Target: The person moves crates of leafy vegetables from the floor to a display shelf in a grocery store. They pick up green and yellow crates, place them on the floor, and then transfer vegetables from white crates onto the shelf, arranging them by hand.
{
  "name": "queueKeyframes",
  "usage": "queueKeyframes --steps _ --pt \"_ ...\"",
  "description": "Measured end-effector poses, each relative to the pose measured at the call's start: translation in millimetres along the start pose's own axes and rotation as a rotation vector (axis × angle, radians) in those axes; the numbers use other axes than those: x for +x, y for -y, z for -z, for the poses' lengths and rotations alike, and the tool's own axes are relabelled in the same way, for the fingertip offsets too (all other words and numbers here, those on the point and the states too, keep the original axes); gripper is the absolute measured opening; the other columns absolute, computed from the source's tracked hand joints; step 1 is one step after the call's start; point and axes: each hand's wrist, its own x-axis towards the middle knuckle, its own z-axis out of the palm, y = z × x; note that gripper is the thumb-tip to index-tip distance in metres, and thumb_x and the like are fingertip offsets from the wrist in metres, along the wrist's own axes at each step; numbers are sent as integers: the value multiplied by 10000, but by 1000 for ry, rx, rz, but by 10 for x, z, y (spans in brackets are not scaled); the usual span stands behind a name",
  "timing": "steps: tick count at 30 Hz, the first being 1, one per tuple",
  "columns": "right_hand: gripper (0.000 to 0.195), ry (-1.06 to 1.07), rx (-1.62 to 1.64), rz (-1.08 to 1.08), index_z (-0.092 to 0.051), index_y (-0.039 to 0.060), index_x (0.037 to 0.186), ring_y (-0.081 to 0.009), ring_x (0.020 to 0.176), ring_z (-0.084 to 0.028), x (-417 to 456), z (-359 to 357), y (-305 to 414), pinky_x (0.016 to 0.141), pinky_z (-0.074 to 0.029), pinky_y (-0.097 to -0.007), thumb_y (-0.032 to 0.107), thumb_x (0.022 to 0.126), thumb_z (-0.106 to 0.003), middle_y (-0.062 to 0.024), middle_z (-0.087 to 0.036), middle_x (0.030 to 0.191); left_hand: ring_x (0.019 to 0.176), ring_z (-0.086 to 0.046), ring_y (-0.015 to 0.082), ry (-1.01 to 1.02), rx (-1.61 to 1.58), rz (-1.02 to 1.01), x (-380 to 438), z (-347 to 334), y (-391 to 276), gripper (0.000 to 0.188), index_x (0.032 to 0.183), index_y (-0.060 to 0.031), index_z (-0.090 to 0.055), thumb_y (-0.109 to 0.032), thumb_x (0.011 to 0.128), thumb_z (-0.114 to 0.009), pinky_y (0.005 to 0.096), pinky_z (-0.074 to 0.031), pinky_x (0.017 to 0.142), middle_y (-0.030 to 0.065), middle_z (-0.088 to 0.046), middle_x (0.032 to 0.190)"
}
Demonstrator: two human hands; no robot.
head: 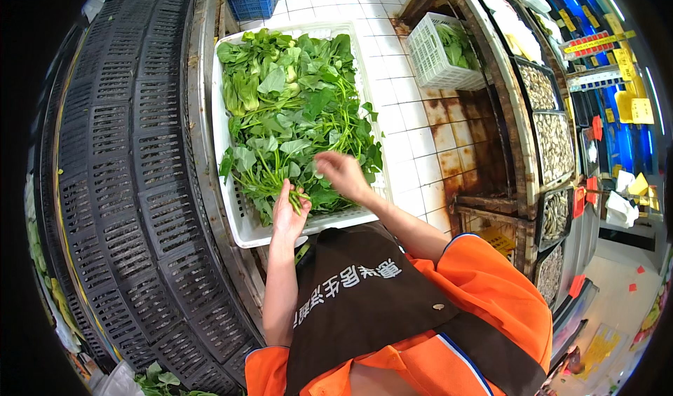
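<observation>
My left hand (290,212) grips a small bunch of leafy green stems (273,183) by the cut ends, leaves pointing away from me. Over the greens, my right hand (339,172) is blurred; whether its fingers hold anything cannot be made out. Both are above a white plastic crate (247,235) filled with vegetables. Loose long-stemmed leafy greens (315,117) cover its near and middle part. Heads of bok choy (244,94) lie towards the far left of the same crate.
Black slatted display racks (168,212) run along my left behind a metal edge (202,133). To the right, a white basket (447,51) of greens stands under a rusty-framed stand (505,107) with trays of shellfish (552,138). A blue crate (255,2) sits ahead on the white tiled floor (399,112).
</observation>
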Motion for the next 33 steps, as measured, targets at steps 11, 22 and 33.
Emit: queueKeyframes --steps 11,22,33 --pt "285 -412 44 -527 -580 23 910 -110 471 -524 924 415 -955 349 -391 -261 234 730 -642 -45 -558 645 483 -420 48 102 -166 -91 -278 -334 -365 116 919 -44 -450 -158 900 -447 207 -403 462 36 -567 806" --pt "72 -129 572 -185 -558 39 765 -67 433 -470 837 855 359 384 -376 -187 83 756 -614 -5 -552 614 624 -422 119 106 -232 160 -33 -95 -27 142 886 -85 -484 -194 919 -401 263 -393 632 18 -487 752" --pt "176 107 -185 9 -611 -42 818 -106 441 -563 556 238 500 425 -456 -236 100 715 -605 -77 -597 581 626 -427 95 106 0 22 -36 -286 -26 201 960 -50 -505 -232 873 -512 215 -361 572 13 -501 752"
